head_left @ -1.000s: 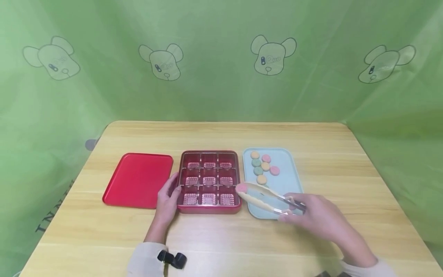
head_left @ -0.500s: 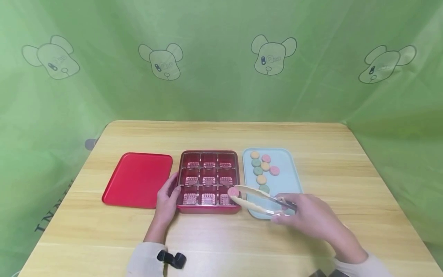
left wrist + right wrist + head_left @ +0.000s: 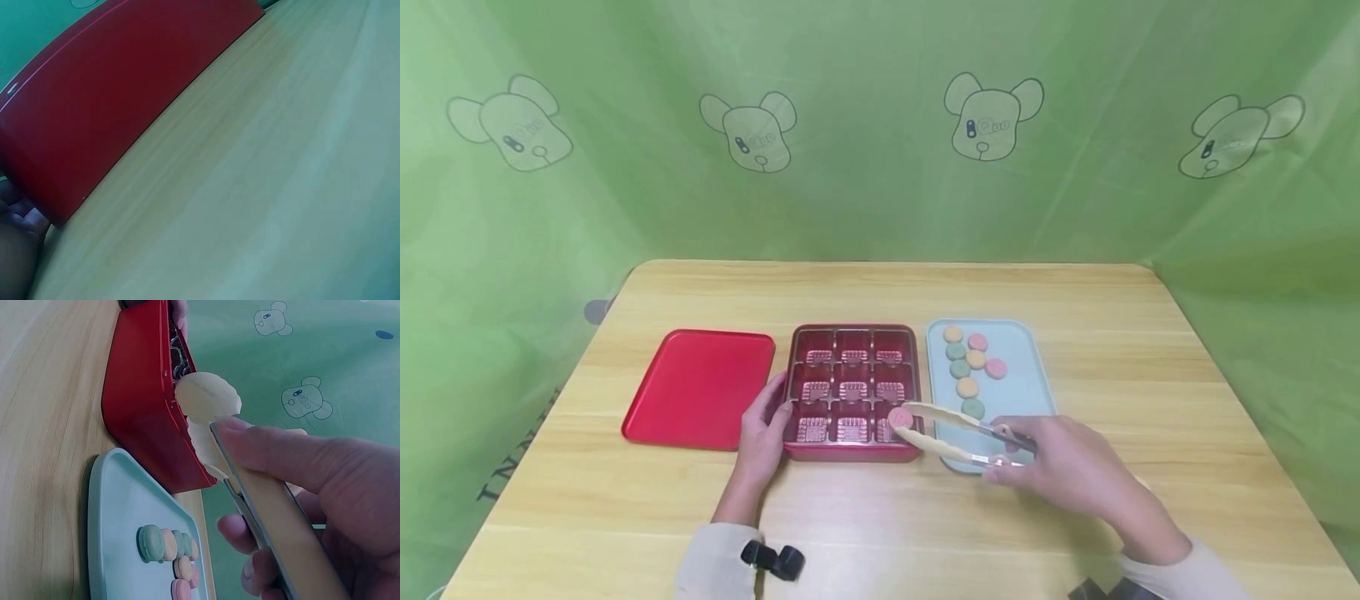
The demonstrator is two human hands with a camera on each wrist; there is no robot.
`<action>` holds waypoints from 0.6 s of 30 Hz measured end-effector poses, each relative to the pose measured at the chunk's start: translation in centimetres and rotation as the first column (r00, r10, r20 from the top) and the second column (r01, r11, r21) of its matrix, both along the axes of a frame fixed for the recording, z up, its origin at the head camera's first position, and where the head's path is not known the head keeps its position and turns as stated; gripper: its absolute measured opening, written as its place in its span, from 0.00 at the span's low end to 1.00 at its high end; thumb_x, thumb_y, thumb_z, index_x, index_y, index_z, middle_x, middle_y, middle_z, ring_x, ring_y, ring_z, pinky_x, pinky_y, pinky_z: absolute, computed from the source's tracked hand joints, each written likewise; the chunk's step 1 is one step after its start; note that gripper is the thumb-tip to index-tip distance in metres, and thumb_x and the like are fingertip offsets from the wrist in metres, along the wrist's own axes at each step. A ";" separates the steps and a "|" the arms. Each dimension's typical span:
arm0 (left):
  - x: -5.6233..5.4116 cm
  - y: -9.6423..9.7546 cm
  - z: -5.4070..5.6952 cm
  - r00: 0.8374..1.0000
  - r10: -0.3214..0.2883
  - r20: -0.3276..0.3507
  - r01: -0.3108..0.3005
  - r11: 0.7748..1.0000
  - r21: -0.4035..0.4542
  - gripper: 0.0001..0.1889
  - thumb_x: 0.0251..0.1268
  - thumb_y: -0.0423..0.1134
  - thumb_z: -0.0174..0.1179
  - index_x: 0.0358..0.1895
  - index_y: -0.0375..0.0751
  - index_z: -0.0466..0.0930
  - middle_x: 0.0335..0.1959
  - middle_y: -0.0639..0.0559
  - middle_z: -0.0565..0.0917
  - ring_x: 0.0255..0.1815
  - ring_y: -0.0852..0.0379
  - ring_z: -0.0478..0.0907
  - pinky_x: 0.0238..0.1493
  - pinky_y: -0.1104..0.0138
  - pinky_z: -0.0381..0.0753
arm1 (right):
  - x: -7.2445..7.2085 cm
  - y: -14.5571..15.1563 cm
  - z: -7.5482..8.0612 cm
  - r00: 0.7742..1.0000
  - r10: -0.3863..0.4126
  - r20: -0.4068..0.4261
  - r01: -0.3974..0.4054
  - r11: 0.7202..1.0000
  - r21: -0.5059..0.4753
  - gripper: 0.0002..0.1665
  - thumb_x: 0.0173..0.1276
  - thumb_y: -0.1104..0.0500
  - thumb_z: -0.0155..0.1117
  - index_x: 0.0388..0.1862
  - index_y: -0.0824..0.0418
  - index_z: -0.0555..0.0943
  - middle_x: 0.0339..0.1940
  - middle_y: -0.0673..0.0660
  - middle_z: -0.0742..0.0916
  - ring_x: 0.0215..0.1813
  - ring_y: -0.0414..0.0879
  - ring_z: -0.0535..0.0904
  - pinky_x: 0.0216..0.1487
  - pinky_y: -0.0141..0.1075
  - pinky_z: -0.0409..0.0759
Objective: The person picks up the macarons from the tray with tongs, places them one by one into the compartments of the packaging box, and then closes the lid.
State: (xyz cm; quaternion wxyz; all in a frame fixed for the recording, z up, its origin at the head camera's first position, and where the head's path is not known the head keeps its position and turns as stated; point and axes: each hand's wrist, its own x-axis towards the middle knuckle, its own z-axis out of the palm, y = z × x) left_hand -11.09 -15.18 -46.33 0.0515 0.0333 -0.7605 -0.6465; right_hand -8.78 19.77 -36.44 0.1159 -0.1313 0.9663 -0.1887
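A red box [image 3: 850, 452] with a clear nine-section insert stands mid-table. My left hand [image 3: 762, 429] holds its left side, thumb at the rim and fingers along the outer wall. In the left wrist view the red wall [image 3: 106, 94] fills the upper left. My right hand [image 3: 1067, 462] grips tongs [image 3: 951, 414] with cream tips and metal arms. Between the tips sits a pink macaron [image 3: 900, 418], over the front right compartment. The right wrist view shows the tongs [image 3: 209, 397] at the box rim, hiding the pink macaron. No macarons lie in the other compartments.
Right of the box is a pale blue tray [image 3: 1026, 392] bearing several orange, green and pink macarons [image 3: 967, 388]. A red lid [image 3: 703, 392] lies left of the box. Behind the wooden table [image 3: 880, 292] hangs a green curtain [image 3: 865, 208] with bear drawings.
My right hand has carried the tongs and pink macaron left from the tray's edge to over the box's front right compartment. A green macaron on the tray has come into view. The left hand stays put.
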 end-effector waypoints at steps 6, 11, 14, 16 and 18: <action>-0.8 -0.5 -2.4 1.000 0.003 -0.010 -0.003 1.000 0.021 0.26 0.69 0.30 0.48 0.70 0.37 0.60 0.71 0.41 0.64 0.73 0.47 0.57 0.74 0.57 0.55 | 0.0 0.0 0.0 1.000 0.006 -0.002 -0.006 1.000 -0.007 0.41 0.42 0.25 0.65 0.50 0.49 0.83 0.28 0.44 0.81 0.27 0.40 0.69 0.27 0.32 0.69; -1.1 -0.6 -3.2 0.999 0.014 -0.043 -0.013 1.000 0.010 0.26 0.68 0.31 0.49 0.70 0.39 0.62 0.70 0.43 0.65 0.72 0.49 0.59 0.73 0.57 0.57 | 0.0 0.0 0.0 1.000 0.003 -0.005 -0.003 1.000 -0.006 0.41 0.42 0.26 0.65 0.49 0.49 0.83 0.28 0.44 0.81 0.27 0.40 0.69 0.26 0.32 0.68; -1.1 -0.5 -3.2 0.998 0.017 -0.055 -0.017 1.000 0.004 0.26 0.68 0.31 0.49 0.69 0.39 0.62 0.69 0.43 0.66 0.71 0.48 0.60 0.73 0.56 0.58 | -0.1 0.0 0.0 1.000 0.001 -0.009 -0.001 1.000 -0.003 0.40 0.42 0.26 0.66 0.49 0.49 0.83 0.29 0.45 0.82 0.27 0.40 0.69 0.27 0.32 0.68; -1.0 -0.5 -3.1 0.998 0.018 -0.057 -0.018 1.000 0.002 0.26 0.68 0.31 0.49 0.69 0.38 0.62 0.69 0.42 0.66 0.71 0.48 0.60 0.73 0.56 0.58 | 0.0 -0.1 0.0 1.000 0.001 -0.011 -0.001 1.000 -0.001 0.39 0.42 0.27 0.66 0.49 0.49 0.83 0.29 0.45 0.82 0.27 0.40 0.69 0.27 0.32 0.68; -1.0 -0.4 -3.1 0.998 0.021 -0.057 -0.021 1.000 -0.001 0.26 0.67 0.30 0.49 0.69 0.38 0.62 0.69 0.42 0.66 0.71 0.48 0.60 0.72 0.56 0.58 | 0.0 -0.1 0.0 1.000 0.001 -0.009 -0.001 1.000 0.001 0.38 0.43 0.28 0.67 0.49 0.49 0.83 0.28 0.45 0.81 0.27 0.41 0.69 0.27 0.32 0.68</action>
